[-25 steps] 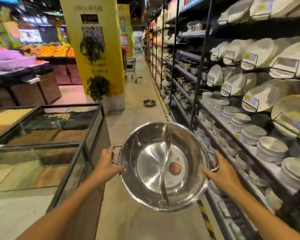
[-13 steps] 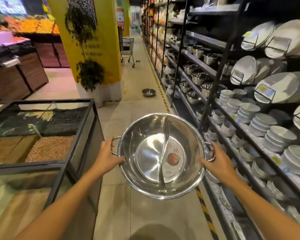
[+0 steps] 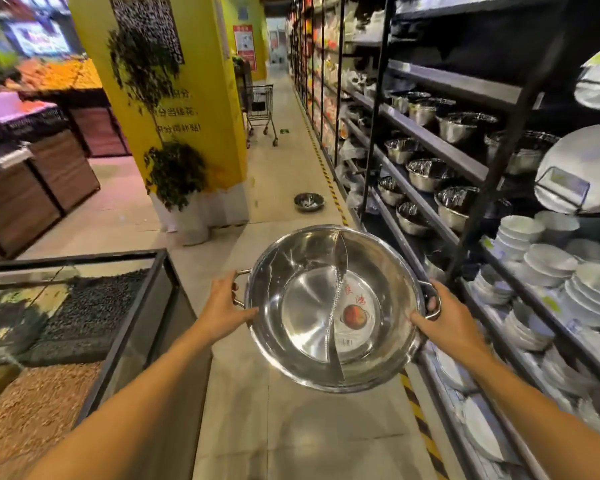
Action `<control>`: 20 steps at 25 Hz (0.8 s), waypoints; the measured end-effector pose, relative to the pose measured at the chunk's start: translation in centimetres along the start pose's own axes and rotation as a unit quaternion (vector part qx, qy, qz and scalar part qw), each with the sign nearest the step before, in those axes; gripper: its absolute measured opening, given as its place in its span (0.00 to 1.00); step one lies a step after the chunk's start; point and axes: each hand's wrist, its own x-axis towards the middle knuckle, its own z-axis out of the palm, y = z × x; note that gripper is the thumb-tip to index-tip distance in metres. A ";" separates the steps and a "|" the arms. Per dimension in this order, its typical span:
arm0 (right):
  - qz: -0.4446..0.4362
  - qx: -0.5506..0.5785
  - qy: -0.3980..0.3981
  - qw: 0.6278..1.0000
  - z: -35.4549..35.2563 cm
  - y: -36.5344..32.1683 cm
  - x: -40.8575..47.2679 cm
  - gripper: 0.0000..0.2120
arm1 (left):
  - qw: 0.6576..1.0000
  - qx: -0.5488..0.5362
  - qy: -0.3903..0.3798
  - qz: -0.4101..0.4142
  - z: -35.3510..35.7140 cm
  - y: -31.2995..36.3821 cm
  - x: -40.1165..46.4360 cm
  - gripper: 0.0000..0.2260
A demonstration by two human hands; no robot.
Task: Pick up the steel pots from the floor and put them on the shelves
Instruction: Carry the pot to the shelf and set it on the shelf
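Head view: left hand (image 3: pixel 224 306) and right hand (image 3: pixel 442 315) each clamp a side handle of the divided pot (image 3: pixel 333 306), held level at mid-aisle, with the shelves (image 3: pixel 430 140) of steel pots up-right, nearer the right hand.

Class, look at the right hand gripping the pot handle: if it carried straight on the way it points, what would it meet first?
The right hand points inward across the divided steel pot, so it would press straight into the pot's wall. Its fingers are already curled round the right handle; nothing else lies between.
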 end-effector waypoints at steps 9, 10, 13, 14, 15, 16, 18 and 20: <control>0.000 -0.012 0.041 0.999 -0.9 -6.9 25.3 0.40 | 0.999 0.019 0.031 0.032 -0.7 2.7 28.0 0.44; 0.005 -0.006 0.053 0.999 -0.9 -7.5 27.7 0.40 | 0.999 0.022 0.027 0.040 -0.7 3.0 31.6 0.44; 0.031 -0.022 0.104 0.994 -0.7 -9.7 34.5 0.39 | 0.996 0.007 0.007 0.090 -1.1 4.1 42.8 0.45; 0.044 -0.026 0.122 0.991 -0.9 -10.5 36.6 0.40 | 0.995 0.001 -0.006 0.104 -1.3 4.8 46.3 0.45; 0.060 -0.031 0.130 0.989 -1.2 -11.5 38.1 0.40 | 0.992 -0.010 -0.016 0.123 -1.6 5.8 49.1 0.44; 0.072 -0.033 0.141 0.987 -1.5 -12.3 39.4 0.40 | 0.989 -0.023 -0.020 0.143 -1.8 6.9 51.5 0.43; 0.103 -0.023 0.176 0.979 -2.5 -14.0 42.4 0.39 | 0.981 -0.034 -0.031 0.187 -2.1 9.3 57.7 0.41; 0.123 -0.017 0.208 0.970 -3.8 -15.5 45.0 0.37 | 0.971 -0.056 -0.056 0.225 -1.9 11.8 63.4 0.34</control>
